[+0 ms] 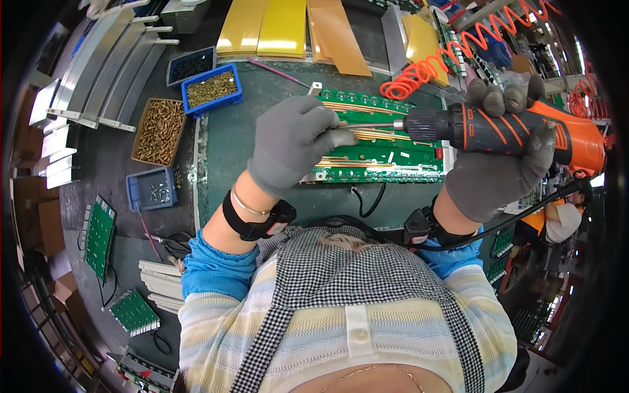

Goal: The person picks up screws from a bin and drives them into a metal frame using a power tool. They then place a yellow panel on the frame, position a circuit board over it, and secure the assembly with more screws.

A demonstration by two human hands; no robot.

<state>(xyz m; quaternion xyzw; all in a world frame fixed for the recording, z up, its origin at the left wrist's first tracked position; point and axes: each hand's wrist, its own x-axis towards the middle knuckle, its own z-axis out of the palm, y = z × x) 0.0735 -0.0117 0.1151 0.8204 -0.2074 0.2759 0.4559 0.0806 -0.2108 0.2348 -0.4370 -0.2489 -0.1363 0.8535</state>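
My right hand (495, 177), in a grey glove, grips an orange and black electric screwdriver (488, 129) held level, its bit pointing left. The long metal bit (380, 125) reaches to my left hand (288, 141), also gloved in grey. There the thumb and fingers are pinched around the bit's tip; whether a screw sits between them is hidden. Beneath both hands lies a long green circuit board (367, 154) with copper-coloured bars along it. My left hand covers part of its left end. A black cable (370, 204) comes off the board's near edge.
Left of the board stand a blue bin of brass-coloured screws (239, 98), a dark bin (190, 56), a carton of copper-coloured fasteners (172, 108) and a blue-grey tray (130, 190). Yellow sheets (282, 29) lie beyond. A coiled orange hose (413, 82) hangs at far right. Another person (557, 219) is at the right.
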